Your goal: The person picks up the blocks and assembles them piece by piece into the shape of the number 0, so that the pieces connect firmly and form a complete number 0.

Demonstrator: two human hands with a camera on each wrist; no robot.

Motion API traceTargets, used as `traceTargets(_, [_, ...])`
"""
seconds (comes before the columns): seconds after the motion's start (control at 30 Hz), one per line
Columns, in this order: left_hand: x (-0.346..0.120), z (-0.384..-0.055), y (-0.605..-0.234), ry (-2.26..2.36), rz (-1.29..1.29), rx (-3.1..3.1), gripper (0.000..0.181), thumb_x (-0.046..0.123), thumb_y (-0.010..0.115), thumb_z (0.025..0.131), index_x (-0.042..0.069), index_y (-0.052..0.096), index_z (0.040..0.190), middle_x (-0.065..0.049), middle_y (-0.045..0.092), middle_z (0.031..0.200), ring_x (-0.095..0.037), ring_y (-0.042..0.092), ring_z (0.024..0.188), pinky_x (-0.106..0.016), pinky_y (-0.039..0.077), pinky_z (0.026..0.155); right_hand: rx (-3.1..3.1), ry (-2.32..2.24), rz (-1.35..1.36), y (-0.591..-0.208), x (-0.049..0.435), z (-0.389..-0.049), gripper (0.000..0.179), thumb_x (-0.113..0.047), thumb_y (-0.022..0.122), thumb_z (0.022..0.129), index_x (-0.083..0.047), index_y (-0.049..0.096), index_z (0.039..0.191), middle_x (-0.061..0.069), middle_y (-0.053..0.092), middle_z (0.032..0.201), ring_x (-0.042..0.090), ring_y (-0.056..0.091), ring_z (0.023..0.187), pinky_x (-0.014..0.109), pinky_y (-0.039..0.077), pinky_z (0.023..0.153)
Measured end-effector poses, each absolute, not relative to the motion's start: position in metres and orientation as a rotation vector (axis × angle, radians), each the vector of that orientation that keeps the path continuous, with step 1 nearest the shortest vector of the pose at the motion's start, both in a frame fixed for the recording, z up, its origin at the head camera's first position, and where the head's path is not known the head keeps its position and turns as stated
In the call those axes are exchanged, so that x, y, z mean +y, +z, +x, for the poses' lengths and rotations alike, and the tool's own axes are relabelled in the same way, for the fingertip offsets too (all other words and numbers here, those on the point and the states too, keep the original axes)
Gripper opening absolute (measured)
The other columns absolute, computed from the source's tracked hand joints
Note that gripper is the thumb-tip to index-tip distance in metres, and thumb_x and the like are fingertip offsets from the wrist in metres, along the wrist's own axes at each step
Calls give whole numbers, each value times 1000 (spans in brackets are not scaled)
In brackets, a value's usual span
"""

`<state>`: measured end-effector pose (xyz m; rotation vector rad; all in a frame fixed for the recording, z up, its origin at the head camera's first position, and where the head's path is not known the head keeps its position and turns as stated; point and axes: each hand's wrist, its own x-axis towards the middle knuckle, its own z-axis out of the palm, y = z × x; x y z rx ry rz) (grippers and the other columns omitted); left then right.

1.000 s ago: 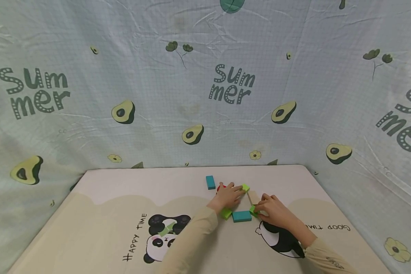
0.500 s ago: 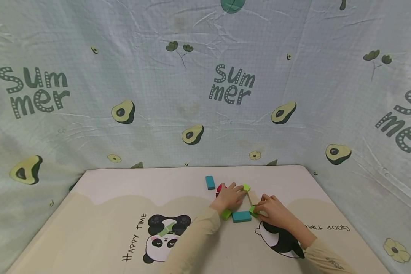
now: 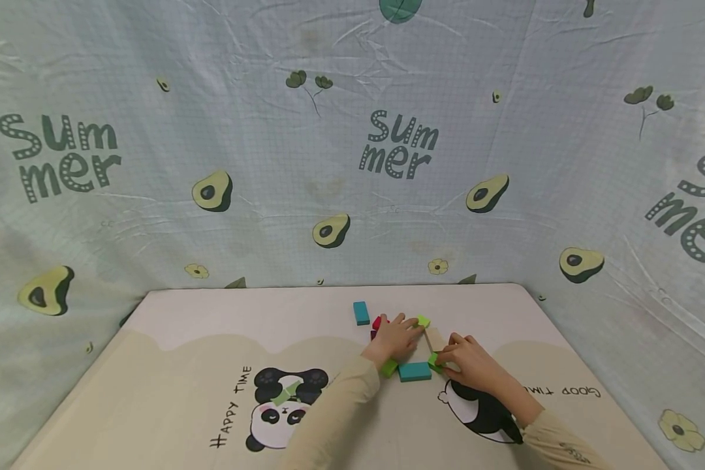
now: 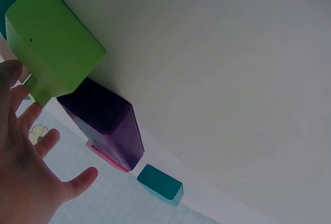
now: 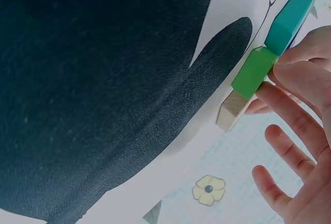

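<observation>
My left hand reaches over a ring of coloured blocks with its fingers spread. One fingertip is right at the small light green block at the back of the ring. Below the left palm sit a green block and a dark purple block, with a red block just behind. At the ring's right front corner, the thumb and a finger of my right hand pinch another green block. That block stands between a teal block and a plain wooden block.
A second teal block lies apart, at the back left of the ring. The tabletop carries printed pandas and lettering. A pale avocado-patterned sheet hangs behind the table and along its sides.
My left hand has shifted slightly to the right, showing more of the red and purple blocks. The right hand stays at the green block.
</observation>
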<state>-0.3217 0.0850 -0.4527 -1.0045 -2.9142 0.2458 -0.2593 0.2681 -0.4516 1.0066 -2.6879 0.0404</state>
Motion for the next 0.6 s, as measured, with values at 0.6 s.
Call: traceTargets(0.6, [81,-324,-452,244,-1016,-2884,43,38,40,92,32,37,134,11,38,139,-13,34,127,-44,35,97,-2653,26,1016,-451,268,-259,11,-17,72,71,-22,71,81,-7,70,87,10,44,75,33,37,65])
